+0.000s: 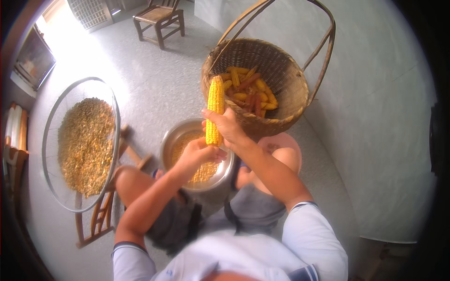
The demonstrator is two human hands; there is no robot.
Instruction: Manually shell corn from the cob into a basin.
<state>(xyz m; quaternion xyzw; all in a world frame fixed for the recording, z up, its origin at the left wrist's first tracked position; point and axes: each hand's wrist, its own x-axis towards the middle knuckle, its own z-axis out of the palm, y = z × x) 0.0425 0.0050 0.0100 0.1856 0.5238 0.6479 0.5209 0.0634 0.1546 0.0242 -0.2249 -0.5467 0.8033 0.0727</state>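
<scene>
A yellow ear of dried corn (215, 102) stands nearly upright between my hands, its rows of kernels looking full on the side I see. My left hand (200, 152) grips its lower end. Higher up, my right hand (225, 126) is wrapped around the ear from the right, thumb across the front. Beneath both hands sits a steel basin (168, 140) with loose corn kernels (204, 172) in the bottom. Just beyond, a woven basket (291, 87) with a tall bent handle holds several yellow ears (269, 93) and reddish bare cobs (249, 81).
At the left, a round mesh sieve (117, 130) full of kernels rests on a wooden chair (95, 224). A pink basin (297, 147) is partly hidden by my right knee. Another wooden chair (158, 15) stands farther back. The wall (369, 105) rises at the right.
</scene>
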